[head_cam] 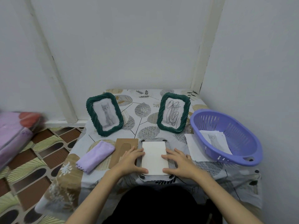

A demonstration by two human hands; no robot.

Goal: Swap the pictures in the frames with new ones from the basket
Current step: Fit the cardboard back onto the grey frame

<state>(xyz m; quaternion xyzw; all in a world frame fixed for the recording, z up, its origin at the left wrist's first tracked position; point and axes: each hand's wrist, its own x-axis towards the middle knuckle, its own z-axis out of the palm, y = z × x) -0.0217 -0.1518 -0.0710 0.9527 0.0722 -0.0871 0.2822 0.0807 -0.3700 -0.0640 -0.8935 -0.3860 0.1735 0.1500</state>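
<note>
A picture frame (171,165) lies face down near the table's front edge, with a blank white sheet (154,157) lying in its back opening. My left hand (131,160) presses flat on the sheet's left edge and my right hand (178,162) presses flat on its right edge. The frame's brown backing board (123,146) lies just to the left. Two green frames stand at the back: one (104,114) with a cat picture, one (173,112) with a scribble. The purple basket (226,136) at the right holds cat pictures (216,140).
A folded lilac cloth (95,156) lies left of the backing board. White sheets (193,146) stick out from under the basket. The table (142,109) has a leaf-patterned cover and stands in a wall corner. A pink bundle (14,136) sits on the floor at the left.
</note>
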